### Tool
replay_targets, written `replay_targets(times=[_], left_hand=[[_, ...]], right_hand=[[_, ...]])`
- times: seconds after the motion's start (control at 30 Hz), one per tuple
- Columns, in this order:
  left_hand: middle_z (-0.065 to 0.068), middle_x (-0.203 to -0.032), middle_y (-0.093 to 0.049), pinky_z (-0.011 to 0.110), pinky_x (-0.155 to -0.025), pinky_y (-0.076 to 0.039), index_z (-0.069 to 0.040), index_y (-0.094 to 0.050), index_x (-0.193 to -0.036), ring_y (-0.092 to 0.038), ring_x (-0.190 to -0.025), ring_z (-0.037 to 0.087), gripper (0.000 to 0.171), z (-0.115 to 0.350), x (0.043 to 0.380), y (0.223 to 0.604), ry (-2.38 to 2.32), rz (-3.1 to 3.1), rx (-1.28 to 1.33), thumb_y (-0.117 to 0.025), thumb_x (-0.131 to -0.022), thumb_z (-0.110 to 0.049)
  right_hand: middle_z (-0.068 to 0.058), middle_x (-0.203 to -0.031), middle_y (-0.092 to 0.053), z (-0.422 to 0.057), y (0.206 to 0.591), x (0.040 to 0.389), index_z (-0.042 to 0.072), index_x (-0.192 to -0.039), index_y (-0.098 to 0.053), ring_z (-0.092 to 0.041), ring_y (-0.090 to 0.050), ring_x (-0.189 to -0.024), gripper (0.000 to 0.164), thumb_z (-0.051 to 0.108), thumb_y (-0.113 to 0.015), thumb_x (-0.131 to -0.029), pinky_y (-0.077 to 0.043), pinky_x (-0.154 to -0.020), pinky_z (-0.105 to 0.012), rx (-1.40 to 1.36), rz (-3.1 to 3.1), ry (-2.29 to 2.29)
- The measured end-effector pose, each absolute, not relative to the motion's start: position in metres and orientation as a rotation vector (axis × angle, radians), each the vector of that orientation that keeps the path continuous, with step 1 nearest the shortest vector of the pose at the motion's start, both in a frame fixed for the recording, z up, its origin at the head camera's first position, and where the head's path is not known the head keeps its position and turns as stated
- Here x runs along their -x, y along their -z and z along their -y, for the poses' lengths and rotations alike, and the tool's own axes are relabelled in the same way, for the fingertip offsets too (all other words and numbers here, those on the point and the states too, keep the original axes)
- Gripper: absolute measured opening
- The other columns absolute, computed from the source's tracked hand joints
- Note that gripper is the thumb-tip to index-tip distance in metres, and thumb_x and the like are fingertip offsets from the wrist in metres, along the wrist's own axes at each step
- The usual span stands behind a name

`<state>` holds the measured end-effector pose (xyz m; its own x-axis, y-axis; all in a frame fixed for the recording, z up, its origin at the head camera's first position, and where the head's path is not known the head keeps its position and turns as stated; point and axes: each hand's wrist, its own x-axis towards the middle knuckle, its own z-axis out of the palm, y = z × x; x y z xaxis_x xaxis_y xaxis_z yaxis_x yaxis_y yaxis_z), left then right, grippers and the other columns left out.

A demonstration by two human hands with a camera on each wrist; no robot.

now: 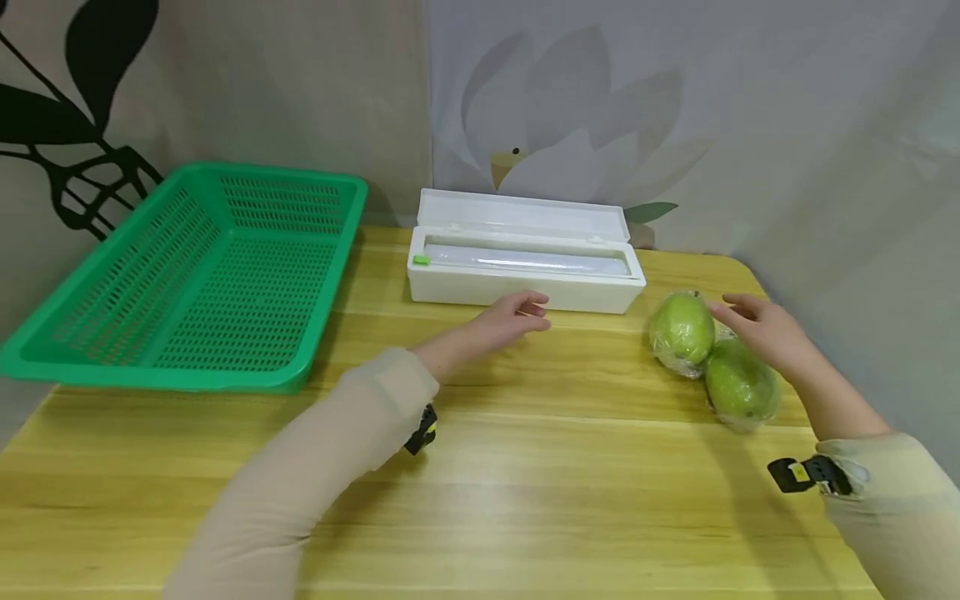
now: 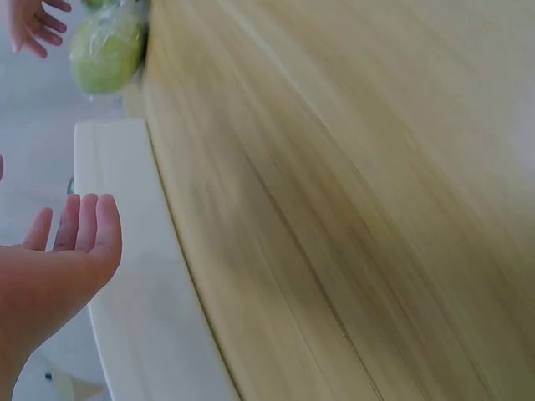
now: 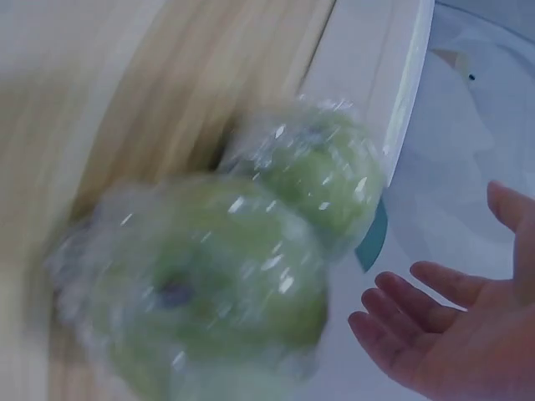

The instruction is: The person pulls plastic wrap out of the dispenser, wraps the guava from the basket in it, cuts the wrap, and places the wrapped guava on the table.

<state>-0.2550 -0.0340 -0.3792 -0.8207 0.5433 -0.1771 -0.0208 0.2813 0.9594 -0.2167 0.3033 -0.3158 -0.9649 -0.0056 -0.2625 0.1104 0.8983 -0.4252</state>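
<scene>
Two round green fruits lie side by side at the right of the table, each in clear cling film: the farther fruit (image 1: 681,327) and the nearer fruit (image 1: 741,382). My right hand (image 1: 768,333) is just above and beside them, holding nothing; in the right wrist view its fingers (image 3: 410,313) are spread and apart from the fruits. My left hand (image 1: 504,321) hovers before a white cling film box (image 1: 525,287), fingers loosely bent and nothing in them. The box's lid (image 1: 525,215) stands up, and a roll of film (image 1: 525,259) lies inside.
A large green plastic basket (image 1: 300,371) with slotted walls stands at the left of the wooden table (image 1: 480,508). Behind the table hangs a pale curtain (image 1: 315,92) with printed leaves and a flower. A small green slider (image 1: 422,260) sits on the box's left end.
</scene>
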Motion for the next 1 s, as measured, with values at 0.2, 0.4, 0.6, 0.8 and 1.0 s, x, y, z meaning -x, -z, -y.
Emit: replay_targets(times=[0.2,0.4,0.6,0.8,1.0], left_hand=[[0.017,-0.139,-0.044,0.042,-0.105,-0.040,-0.004,-0.035,-0.141,-0.045,-0.126,0.027,0.050,0.060,0.264,0.380,-1.601,-2.134,-0.449,-0.050,-0.096,-0.019],[0.017,-0.140,-0.043,0.041,-0.104,-0.041,-0.004,-0.033,-0.142,-0.043,-0.127,0.028,0.051,0.082,0.266,0.378,-1.588,-2.188,-0.423,-0.050,-0.096,-0.019],[0.016,-0.141,-0.042,0.041,-0.104,-0.042,-0.006,-0.033,-0.142,-0.043,-0.128,0.029,0.051,0.099,0.265,0.374,-1.602,-2.220,-0.378,-0.049,-0.096,-0.022],[0.015,-0.138,-0.043,0.043,-0.103,-0.041,-0.007,-0.036,-0.141,-0.044,-0.125,0.029,0.047,0.112,0.262,0.369,-1.669,-2.255,-0.385,-0.047,-0.098,-0.023],[0.017,-0.138,-0.043,0.044,-0.105,-0.039,-0.005,-0.034,-0.141,-0.043,-0.126,0.030,0.049,0.118,0.257,0.367,-1.669,-2.293,-0.443,-0.047,-0.097,-0.022]], right_hand=[[-0.038,-0.142,-0.026,-0.281,0.313,0.227,-0.005,-0.147,-0.014,-0.053,-0.027,-0.129,0.080,0.055,-0.029,-0.096,-0.030,-0.099,-0.065,-0.037,-2.804,0.699],[-0.035,-0.142,-0.030,-0.263,0.312,0.232,-0.004,-0.146,-0.018,-0.050,-0.031,-0.129,0.080,0.056,-0.032,-0.095,-0.032,-0.101,-0.062,0.003,-2.824,0.696],[-0.034,-0.142,-0.032,-0.249,0.312,0.233,-0.004,-0.146,-0.019,-0.048,-0.033,-0.129,0.081,0.057,-0.034,-0.095,-0.032,-0.102,-0.061,0.033,-2.824,0.715],[-0.031,-0.144,-0.032,-0.235,0.311,0.235,-0.001,-0.147,-0.020,-0.047,-0.033,-0.130,0.077,0.055,-0.036,-0.095,-0.031,-0.103,-0.061,0.071,-2.847,0.752],[-0.029,-0.143,-0.036,-0.216,0.311,0.235,0.001,-0.146,-0.024,-0.044,-0.034,-0.130,0.076,0.054,-0.039,-0.094,-0.030,-0.105,-0.060,0.118,-2.897,0.745]])
